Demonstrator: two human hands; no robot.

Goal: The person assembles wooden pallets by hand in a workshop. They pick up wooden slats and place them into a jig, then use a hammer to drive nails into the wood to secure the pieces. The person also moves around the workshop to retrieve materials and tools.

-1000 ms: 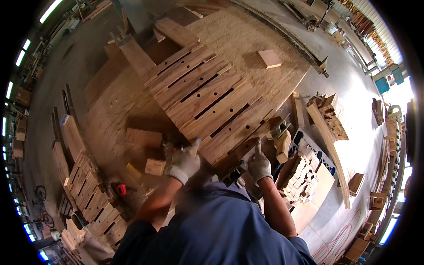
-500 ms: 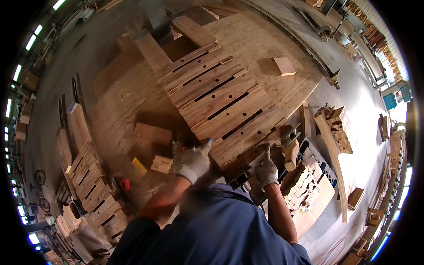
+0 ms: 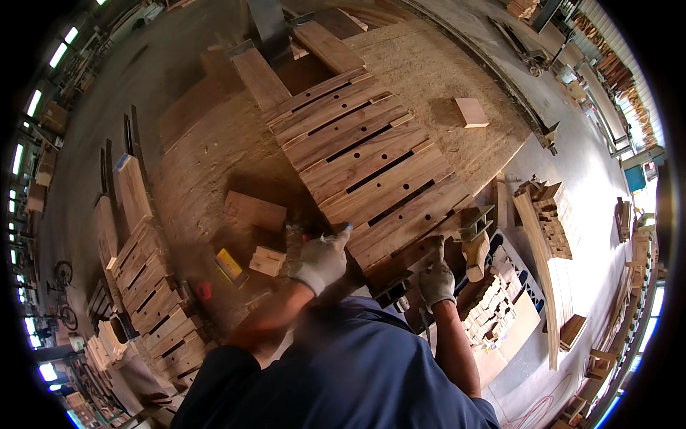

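A slatted wooden panel [image 3: 386,171] with dark slots and round holes stretches away in front of me. My left hand [image 3: 320,259], in a pale work glove with a bluish fingertip, is closed at its near left corner; some fingers are hidden. My right hand [image 3: 436,279], also gloved, is closed at the panel's near edge, one digit pointing up against the wood. Metal clamp parts [image 3: 393,292] sit between my hands at that edge. Beside my right hand are a metal bracket [image 3: 474,223] and a rounded wooden piece [image 3: 475,256].
Left of the panel lie a wooden board [image 3: 255,210], a small block [image 3: 267,261] and a yellow object [image 3: 230,267]. Another slatted panel [image 3: 153,293] stands further left. Stacked offcuts [image 3: 493,307] are at my right. A metal post [image 3: 270,32] rises at the far end.
The view has shifted slightly, so the panel and surroundings appear a little further right and lower. Both hands keep nearly the same places at the panel's near end.
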